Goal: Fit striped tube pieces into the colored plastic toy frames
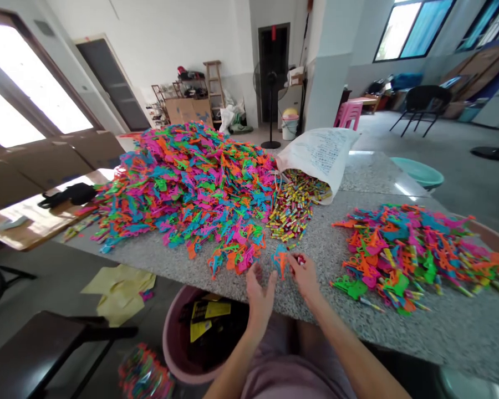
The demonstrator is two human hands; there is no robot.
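My right hand (306, 277) pinches an orange plastic piece (281, 265) between thumb and fingertips, above the near edge of the stone-topped table. Small red-and-white bits show in its curled fingers. A blue plastic piece (276, 256) lies against the orange one. Just left of them, my left hand (259, 293) has its thumb and fingers apart, with nothing visible between them. Beyond both hands spreads a large heap of bright plastic pieces (199, 183). A white woven sack (322, 152) lies on its side, spilling small yellow-and-red tubes (291, 210).
On the right of the table (311, 318) is a pile of coloured pieces with tubes attached (411, 249). A pink tub (172, 349) holding dark and yellow items stands below the edge, beside a dark chair (37, 349). A turquoise basin (419, 170) sits beyond the table.
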